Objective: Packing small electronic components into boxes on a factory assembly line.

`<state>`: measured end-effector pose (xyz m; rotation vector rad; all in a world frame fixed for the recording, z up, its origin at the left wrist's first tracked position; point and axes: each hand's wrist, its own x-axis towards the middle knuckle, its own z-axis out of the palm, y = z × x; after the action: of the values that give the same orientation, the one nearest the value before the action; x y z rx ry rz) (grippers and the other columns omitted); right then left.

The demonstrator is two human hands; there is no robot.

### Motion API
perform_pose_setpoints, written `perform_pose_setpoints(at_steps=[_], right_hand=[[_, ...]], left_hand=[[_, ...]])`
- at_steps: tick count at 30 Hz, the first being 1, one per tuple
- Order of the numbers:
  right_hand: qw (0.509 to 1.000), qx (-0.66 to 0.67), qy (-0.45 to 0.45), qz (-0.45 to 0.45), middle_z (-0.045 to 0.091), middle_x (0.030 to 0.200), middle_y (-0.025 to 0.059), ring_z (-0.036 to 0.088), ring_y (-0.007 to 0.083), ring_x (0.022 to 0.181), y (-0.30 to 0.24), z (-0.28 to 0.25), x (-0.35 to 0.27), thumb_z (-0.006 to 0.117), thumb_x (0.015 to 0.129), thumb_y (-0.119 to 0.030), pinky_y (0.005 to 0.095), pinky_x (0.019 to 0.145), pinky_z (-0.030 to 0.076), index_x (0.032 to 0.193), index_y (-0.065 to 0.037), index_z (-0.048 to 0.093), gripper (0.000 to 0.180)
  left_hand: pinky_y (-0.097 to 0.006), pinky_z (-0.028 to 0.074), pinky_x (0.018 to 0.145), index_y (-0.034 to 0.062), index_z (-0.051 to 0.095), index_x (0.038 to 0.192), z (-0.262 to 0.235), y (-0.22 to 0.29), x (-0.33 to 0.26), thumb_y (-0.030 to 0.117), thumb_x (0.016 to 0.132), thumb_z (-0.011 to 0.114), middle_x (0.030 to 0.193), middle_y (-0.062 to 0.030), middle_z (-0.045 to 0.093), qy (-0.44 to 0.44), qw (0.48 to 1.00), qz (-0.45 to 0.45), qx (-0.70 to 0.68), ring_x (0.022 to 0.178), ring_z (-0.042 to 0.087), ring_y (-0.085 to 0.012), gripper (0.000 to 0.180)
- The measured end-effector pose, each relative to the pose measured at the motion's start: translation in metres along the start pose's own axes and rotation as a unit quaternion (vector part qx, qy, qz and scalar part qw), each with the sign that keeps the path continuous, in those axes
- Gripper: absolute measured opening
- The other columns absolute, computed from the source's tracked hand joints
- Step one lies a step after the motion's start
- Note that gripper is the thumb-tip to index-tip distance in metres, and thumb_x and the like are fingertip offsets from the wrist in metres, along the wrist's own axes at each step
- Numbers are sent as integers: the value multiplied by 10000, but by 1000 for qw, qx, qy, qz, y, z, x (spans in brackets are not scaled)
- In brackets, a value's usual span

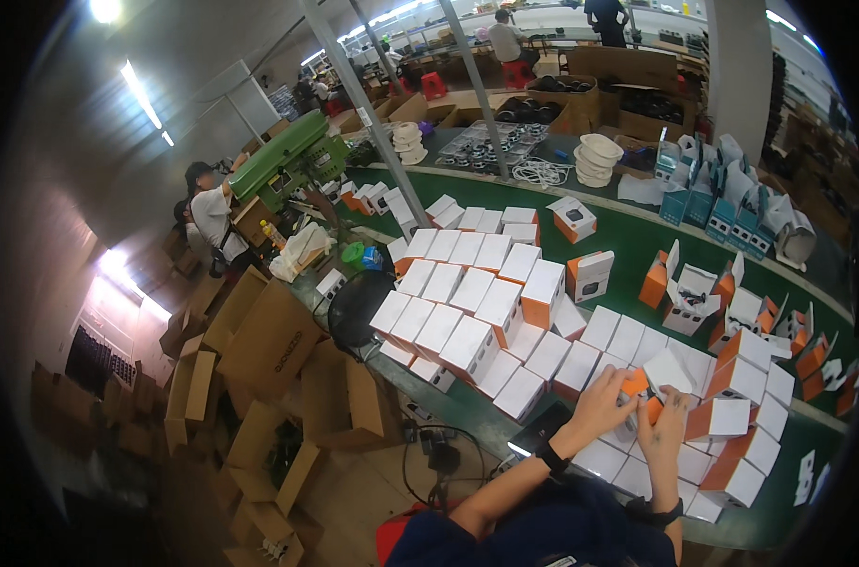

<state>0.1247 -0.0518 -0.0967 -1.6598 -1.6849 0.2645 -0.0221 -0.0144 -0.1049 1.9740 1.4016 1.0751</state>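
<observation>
In front of me, both hands are on a small white-and-orange carton (671, 372) whose white lid stands up. My left hand (599, 408) pinches at its orange flap, fingers closed. My right hand (663, 437) grips the near right side, its fingers bent around the carton. What is inside the carton is hidden by my fingers. Beneath and around my hands lie rows of closed white cartons (603, 460) with orange sides. A dark phone-like device (541, 430) lies beside my left wrist, with a cable at its edge.
Stacked white cartons (472, 274) fill the left part of the green bench. Several opened cartons (691, 300) stand to the right. Blue boxes (741, 222) and white coiled parts (596, 159) are farther back. A black fan (361, 307), a green machine (292, 161) and cardboard boxes (269, 345) are left.
</observation>
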Motion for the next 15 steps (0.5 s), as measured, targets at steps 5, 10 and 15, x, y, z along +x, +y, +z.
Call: perform_pose_setpoints(at_steps=[5, 10, 15], right_hand=[[998, 15, -25, 49, 428, 1074, 193, 518, 375, 962, 3, 0, 2, 634, 791, -219, 431, 768, 467, 1117, -13, 459, 424], [998, 54, -15, 19, 426, 1096, 162, 551, 324, 933, 20, 6, 4, 597, 822, -168, 386, 720, 503, 1138, -31, 444, 377], [872, 424, 19, 244, 453, 1082, 117, 567, 211, 910, 42, 1, -16, 514, 893, -135, 322, 667, 540, 1191, -73, 404, 324]], left_hand=[[-361, 476, 598, 63, 512, 1106, -5, -13, 6, 173, 886, 547, 827, -159, 597, 36, 992, -56, -106, 657, 612, -269, 248], [-321, 491, 552, 51, 508, 1114, -12, -22, 6, 143, 925, 465, 737, -144, 594, 39, 981, -138, -133, 599, 618, -208, 215], [-259, 499, 555, 23, 531, 1085, -1, -54, -5, 83, 907, 492, 813, -121, 582, 39, 937, -191, -290, 616, 600, -163, 192]])
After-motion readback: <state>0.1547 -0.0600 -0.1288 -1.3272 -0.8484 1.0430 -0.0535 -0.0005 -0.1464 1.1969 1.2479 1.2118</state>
